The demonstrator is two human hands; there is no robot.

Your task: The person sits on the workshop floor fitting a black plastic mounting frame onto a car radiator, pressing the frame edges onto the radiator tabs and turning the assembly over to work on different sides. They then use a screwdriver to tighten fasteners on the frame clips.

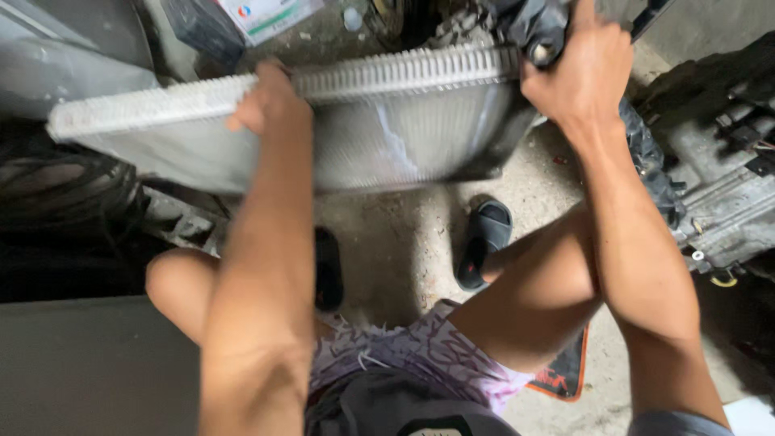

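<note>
Closest to us, our patterned purple-and-white shorts (420, 355) cover our lap, with our bare knees spread to either side above a dusty concrete floor (395, 242). Beneath them lie black rubber slide sandals (483, 242), one beside the right knee and one half hidden behind our left forearm. By our right thigh we see the corner of a black mat with an orange edge (565, 375).

Further out, both our arms reach forward to a wide, flat silver finned metal radiator (387, 129), which we hold raised off the floor, tilted slightly, its ribbed top edge running from left to right. Our left hand (270, 101) curls over that top edge near the middle, fingers hooked behind it and out of sight, thumb on the near face. Our right hand (577, 69) is clenched around the radiator's upper right corner, by a black plastic end piece with a round port (541, 36).

Off to the right sits a grimy grey metal engine block (726, 194). Beyond the radiator, blurred clutter and a white printed box (266, 16) lie on the ground.
</note>
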